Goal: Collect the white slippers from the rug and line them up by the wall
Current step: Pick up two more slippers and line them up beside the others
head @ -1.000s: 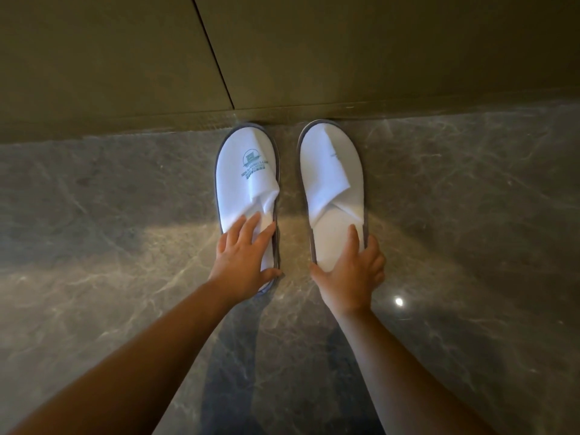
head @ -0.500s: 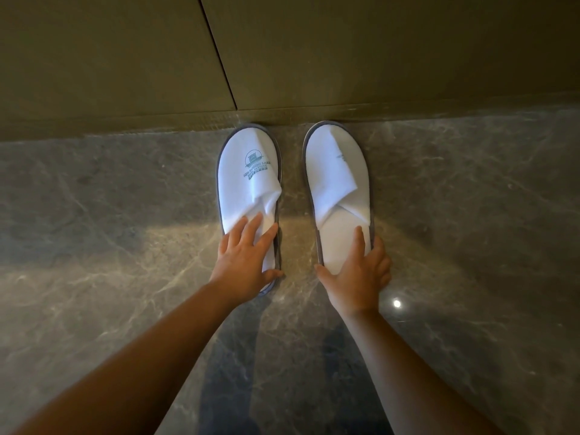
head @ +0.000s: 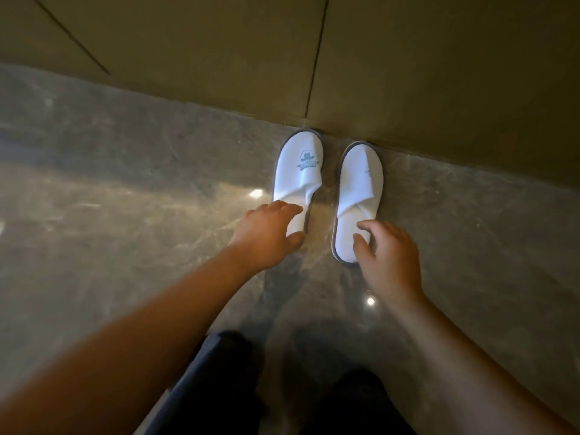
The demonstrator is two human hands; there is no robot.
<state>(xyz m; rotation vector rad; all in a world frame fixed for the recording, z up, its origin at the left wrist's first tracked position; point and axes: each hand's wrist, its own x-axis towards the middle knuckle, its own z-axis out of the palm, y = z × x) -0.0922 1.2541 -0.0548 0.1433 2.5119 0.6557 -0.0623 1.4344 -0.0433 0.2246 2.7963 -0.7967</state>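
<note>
Two white slippers with grey soles lie side by side on the marble floor, toes against the wall (head: 423, 73). The left slipper (head: 299, 171) carries a teal logo. The right slipper (head: 361, 183) sits slightly nearer to me. My left hand (head: 268, 235) lies over the left slipper's heel, fingers and thumb spread, and hides that end. My right hand (head: 389, 255) hovers at the right slipper's heel with fingers apart; only its fingertips overlap the white insole.
The grey veined marble floor (head: 125, 215) is glossy, with light spots reflected on it. The olive wall has panel seams, one just above the slippers. My dark-clothed legs (head: 219, 387) show at the bottom edge.
The view has pulled back and swung left. My right hand has lifted off the right slipper's heel. My left hand has slid back toward its slipper's heel. The slippers stay by the wall.
</note>
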